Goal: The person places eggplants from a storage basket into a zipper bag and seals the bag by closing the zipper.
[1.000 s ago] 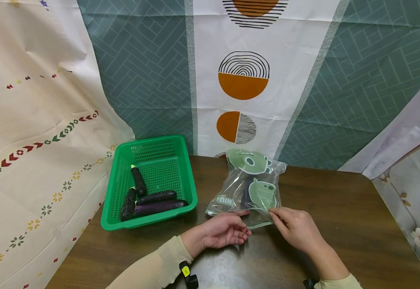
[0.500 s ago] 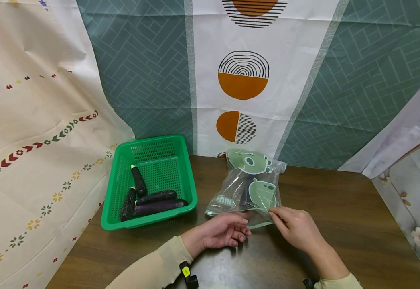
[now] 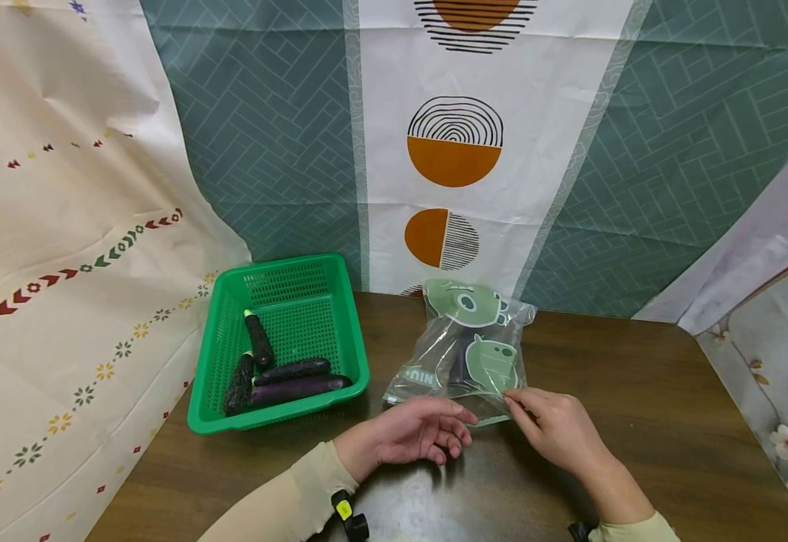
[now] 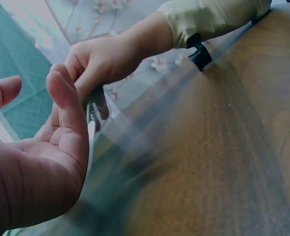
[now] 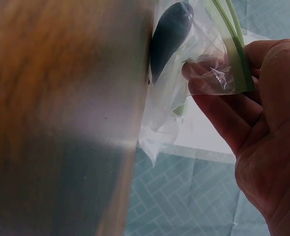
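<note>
A clear zip bag (image 3: 427, 354) with green animal prints lies on the table right of centre, its opening toward me. In the right wrist view, a dark eggplant (image 5: 170, 39) shows inside it. My right hand (image 3: 563, 430) pinches the right corner of the bag's mouth, by the green zip strip (image 5: 241, 64), between thumb and fingers. Palm turned up and fingers loosely bent, my left hand (image 3: 421, 433) is just in front of the bag's opening and holds nothing. Its fingertips overlap the bag's near edge in the head view.
A green plastic basket (image 3: 360, 354) stands to the left, with several eggplants (image 3: 299, 388) in it. The wooden table (image 3: 637, 421) meets a patterned cloth backdrop (image 3: 285, 150) behind. More patterned cloth (image 3: 82, 263) hangs on the left.
My left hand has drawn its index finger back from behind the clear plastic, so the finger now shows in front of the bag. The right hand keeps its pinch in place.
</note>
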Demonstrator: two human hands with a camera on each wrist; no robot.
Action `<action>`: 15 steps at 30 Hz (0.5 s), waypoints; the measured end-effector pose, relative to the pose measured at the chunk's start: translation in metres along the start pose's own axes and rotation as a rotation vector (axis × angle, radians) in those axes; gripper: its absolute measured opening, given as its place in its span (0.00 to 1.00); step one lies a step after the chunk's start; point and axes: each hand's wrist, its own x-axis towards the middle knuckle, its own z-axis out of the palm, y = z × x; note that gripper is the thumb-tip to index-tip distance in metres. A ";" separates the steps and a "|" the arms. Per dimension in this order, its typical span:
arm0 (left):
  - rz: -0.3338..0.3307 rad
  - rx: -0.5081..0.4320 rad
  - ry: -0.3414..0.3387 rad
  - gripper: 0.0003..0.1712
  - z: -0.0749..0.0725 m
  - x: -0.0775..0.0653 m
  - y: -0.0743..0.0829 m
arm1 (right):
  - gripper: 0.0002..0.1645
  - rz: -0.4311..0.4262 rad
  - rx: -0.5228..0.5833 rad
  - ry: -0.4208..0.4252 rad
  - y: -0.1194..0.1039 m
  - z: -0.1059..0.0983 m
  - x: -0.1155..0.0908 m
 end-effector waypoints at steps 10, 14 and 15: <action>0.099 0.075 -0.012 0.27 0.006 -0.012 0.019 | 0.12 -0.009 0.006 0.008 0.000 0.002 0.000; 0.146 0.101 -0.007 0.29 0.010 -0.021 0.030 | 0.12 -0.009 0.007 0.008 0.001 0.002 0.000; 0.163 0.112 -0.007 0.30 0.011 -0.024 0.033 | 0.12 -0.007 0.005 0.007 0.001 0.001 0.000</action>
